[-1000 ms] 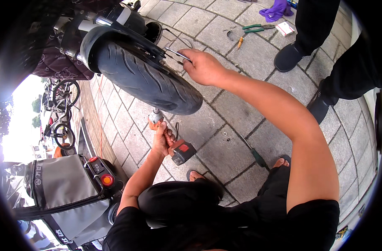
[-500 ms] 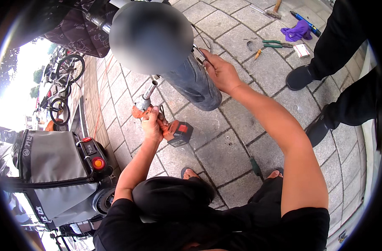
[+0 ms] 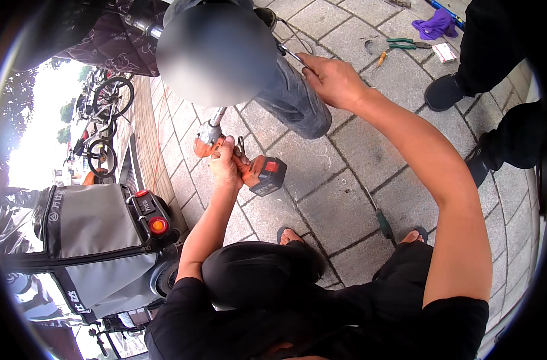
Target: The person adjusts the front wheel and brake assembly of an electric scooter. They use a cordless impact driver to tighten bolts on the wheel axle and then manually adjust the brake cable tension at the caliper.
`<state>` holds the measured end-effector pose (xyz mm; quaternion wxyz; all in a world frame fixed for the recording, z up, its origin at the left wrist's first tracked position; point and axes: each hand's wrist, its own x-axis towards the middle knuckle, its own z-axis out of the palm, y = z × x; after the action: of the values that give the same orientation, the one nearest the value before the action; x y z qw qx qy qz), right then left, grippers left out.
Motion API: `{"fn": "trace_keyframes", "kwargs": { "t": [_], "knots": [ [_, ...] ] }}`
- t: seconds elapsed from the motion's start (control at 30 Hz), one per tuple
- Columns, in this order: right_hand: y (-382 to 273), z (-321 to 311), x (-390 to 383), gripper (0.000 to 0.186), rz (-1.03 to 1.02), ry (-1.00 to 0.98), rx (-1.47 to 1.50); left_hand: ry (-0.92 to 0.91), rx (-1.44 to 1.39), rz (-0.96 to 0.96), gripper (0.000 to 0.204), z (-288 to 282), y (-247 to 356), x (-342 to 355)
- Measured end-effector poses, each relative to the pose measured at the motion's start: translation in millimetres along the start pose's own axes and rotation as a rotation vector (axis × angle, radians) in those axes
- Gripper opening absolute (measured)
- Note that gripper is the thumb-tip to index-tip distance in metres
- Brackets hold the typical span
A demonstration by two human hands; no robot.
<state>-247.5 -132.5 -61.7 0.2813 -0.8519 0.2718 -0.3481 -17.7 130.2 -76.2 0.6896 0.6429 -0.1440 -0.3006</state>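
My left hand (image 3: 225,161) grips an orange-and-black cordless impact wrench (image 3: 263,174). Its silver socket (image 3: 218,117) points up toward the wheel, its tip at the edge of a blurred patch that hides much of that area. My right hand (image 3: 330,81) has its fingers closed on a slim metal tool (image 3: 292,55) at the far side of a black tyre (image 3: 297,105), which belongs to a two-wheeled vehicle with a silver fork tube (image 3: 143,23). A long green-handled screwdriver (image 3: 378,213) lies on the paving between my feet and the tyre.
Green-handled pliers (image 3: 405,44), a purple cloth (image 3: 434,24), a white-and-red packet (image 3: 443,53) and a small wooden-handled tool (image 3: 382,59) lie on the paving. Another person's legs (image 3: 489,42) stand at right. A scooter with a grey cover (image 3: 99,219) and parked bicycles (image 3: 105,120) are at left.
Half a second ago the socket's end came out into view below the tyre; now its tip meets the blurred patch. The head view has shifted, and both hands still hold their tools.
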Motion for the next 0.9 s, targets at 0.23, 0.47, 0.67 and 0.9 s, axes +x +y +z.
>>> {"fn": "trace_keyframes", "kwargs": {
  "t": [0.23,0.47,0.67,0.9],
  "knots": [
    [-3.8,-7.8,2.3,0.041,0.057,-0.078,-0.004,0.069,0.161,-0.039,0.025,7.4,12.9,-4.3],
    [5.2,-2.3,3.0,0.04,0.02,-0.01,0.015,0.1,0.252,0.042,0.024,3.6,13.9,-0.3],
    [4.2,-2.2,3.7,0.04,0.034,-0.032,0.006,0.142,0.246,0.131,0.021,2.2,18.0,-0.9],
    [2.7,-8.3,6.0,0.039,0.021,-0.079,0.016,0.174,0.506,0.375,0.025,12.6,27.7,-19.9]
  ]
}}
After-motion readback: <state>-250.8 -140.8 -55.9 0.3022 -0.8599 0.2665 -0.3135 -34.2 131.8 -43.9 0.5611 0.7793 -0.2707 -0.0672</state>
